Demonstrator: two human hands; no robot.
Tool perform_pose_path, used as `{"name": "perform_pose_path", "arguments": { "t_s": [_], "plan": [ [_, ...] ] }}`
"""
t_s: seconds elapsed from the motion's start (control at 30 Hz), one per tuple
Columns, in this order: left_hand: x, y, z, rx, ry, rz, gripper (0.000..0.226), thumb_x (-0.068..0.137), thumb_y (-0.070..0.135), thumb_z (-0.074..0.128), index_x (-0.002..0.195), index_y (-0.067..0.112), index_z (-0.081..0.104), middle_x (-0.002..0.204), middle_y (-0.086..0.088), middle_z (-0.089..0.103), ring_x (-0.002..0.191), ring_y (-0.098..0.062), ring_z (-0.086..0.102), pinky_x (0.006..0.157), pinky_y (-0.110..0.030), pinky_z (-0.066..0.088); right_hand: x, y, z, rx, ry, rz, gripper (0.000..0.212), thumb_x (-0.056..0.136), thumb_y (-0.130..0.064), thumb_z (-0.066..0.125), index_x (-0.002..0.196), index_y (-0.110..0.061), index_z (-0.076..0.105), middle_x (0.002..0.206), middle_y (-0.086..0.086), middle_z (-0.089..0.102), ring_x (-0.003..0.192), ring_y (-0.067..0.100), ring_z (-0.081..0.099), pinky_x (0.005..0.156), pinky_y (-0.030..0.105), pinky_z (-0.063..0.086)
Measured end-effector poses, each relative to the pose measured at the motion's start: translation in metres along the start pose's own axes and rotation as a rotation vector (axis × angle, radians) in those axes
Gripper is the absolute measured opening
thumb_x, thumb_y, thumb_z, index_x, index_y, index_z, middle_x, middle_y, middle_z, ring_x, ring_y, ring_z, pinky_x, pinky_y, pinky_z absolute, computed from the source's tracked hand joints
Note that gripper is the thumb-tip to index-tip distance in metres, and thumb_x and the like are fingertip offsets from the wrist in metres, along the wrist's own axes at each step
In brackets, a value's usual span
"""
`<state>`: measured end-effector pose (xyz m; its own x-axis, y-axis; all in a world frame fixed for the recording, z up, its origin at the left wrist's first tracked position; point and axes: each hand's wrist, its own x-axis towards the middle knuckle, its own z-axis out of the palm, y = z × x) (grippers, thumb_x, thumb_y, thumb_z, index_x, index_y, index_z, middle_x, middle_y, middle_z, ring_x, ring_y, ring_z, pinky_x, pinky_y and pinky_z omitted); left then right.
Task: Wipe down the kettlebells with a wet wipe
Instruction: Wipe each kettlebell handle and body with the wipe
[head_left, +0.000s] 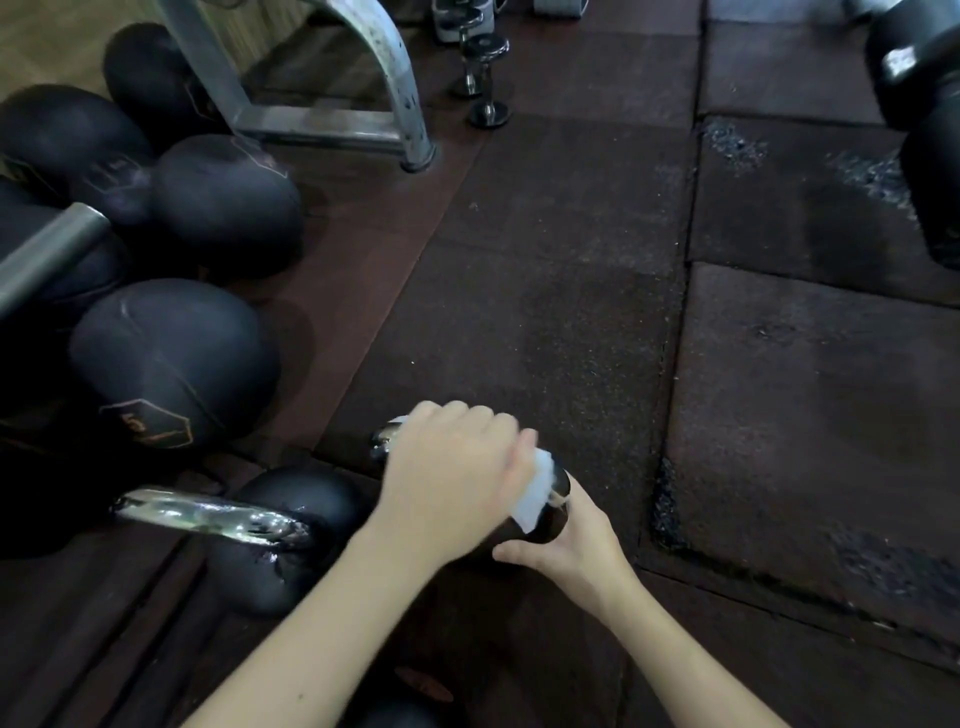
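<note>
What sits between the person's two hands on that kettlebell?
A white wet wipe, on the chrome handle of the kettlebell: the left hand grips it there, the right hand holds the kettlebell lower down. The head view shows this.

Rubber floor (545, 260) lies open ahead; kettlebells (171, 358) crowd the left, a dumbbell (919, 78) blocks the far right.

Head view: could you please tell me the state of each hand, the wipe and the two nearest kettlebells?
Held kettlebell: upright on the floor, largely hidden.
Left hand: fingers curled round its chrome handle.
Right hand: cups that kettlebell's right side.
Wet wipe: draped on the handle between both hands; holder unclear.
Second kettlebell: left of it, untouched, handle glossy.
</note>
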<state>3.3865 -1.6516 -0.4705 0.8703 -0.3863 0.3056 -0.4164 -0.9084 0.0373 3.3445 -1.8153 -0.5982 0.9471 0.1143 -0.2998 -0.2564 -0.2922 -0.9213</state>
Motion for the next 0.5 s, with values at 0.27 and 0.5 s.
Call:
{"name": "perform_pose_path", "arguments": {
  "t_s": [0.27,0.5],
  "plan": [
    [-0.028,-0.054,0.005,-0.749,-0.022,-0.713,0.041,0.102,0.014,0.039,0.084,0.025,0.074,0.090,0.013,0.078,0.082,-0.001,0.065,0.071,-0.014,0.047,-0.002,0.000,-0.002,0.006,-0.012,-0.015,0.131,0.047,-0.059,0.102,0.159,-0.038,0.037,0.153,-0.021,0.055,0.144,-0.004,0.046,0.124,0.033,0.038],
    [-0.002,0.022,0.002,0.066,-0.065,-0.051,0.028,0.095,0.026,0.041,0.068,0.022,0.048,0.066,-0.003,0.051,0.064,-0.027,0.048,0.063,-0.042,0.026,0.000,0.002,0.002,-0.071,-0.002,0.010,0.101,0.058,-0.058,0.097,0.144,-0.048,0.047,0.136,-0.028,0.063,0.124,-0.016,0.055,0.100,0.008,0.045]
  ]
}}
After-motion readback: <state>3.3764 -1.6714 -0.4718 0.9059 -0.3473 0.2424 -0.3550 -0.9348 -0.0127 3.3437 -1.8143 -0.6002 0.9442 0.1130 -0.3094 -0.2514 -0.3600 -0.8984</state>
